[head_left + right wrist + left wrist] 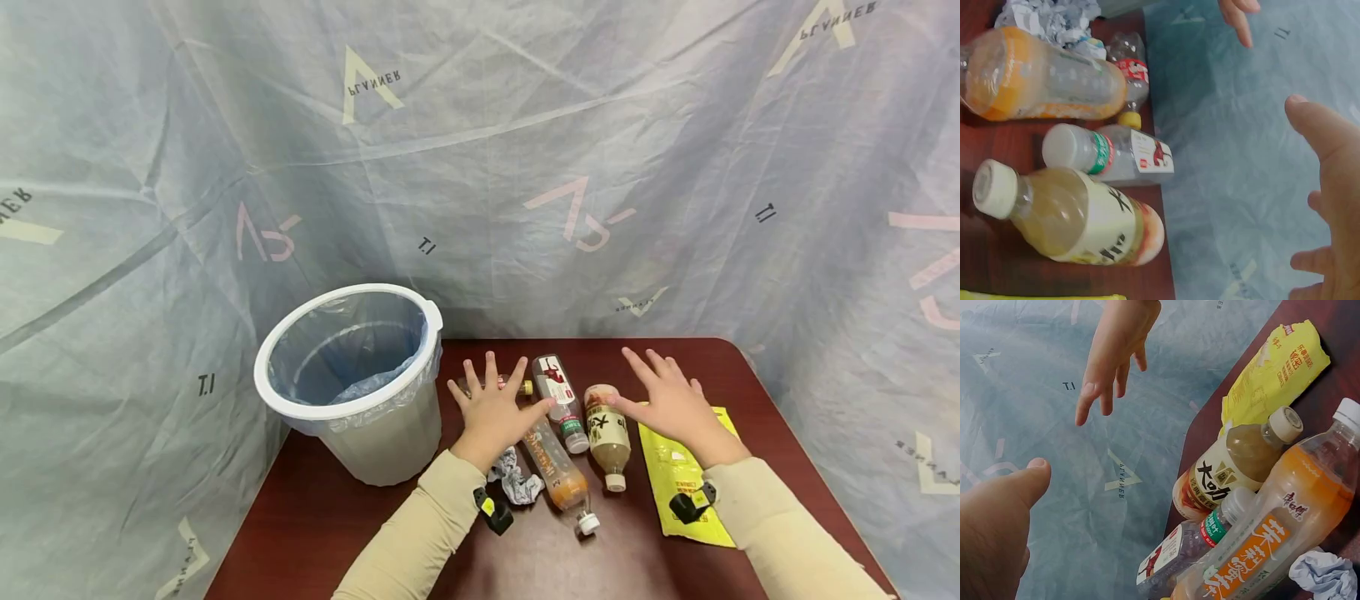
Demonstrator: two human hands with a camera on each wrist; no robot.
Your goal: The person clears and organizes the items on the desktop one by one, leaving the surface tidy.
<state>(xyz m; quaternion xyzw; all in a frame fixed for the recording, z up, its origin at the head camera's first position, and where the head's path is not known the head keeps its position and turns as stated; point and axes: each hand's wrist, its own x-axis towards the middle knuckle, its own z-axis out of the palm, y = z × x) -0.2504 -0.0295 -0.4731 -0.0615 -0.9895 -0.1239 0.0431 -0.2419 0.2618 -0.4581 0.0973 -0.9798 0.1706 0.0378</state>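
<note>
My left hand hovers with spread fingers over several bottles, holding nothing. Partly under it lie a small bottle with a yellow cap, an orange-labelled bottle and crumpled paper. Between the hands are a clear bottle with a white and green label and a cream-labelled bottle of brownish drink, both on their sides. My right hand is likewise spread, above a flat yellow packet, and grips nothing. In the left wrist view the packet lies beyond the bottles.
A white-rimmed bin with a clear liner stands on the left of the dark red table. Its opening faces up. Grey printed sheeting hangs behind and along both sides. Each wrist carries a small black camera.
</note>
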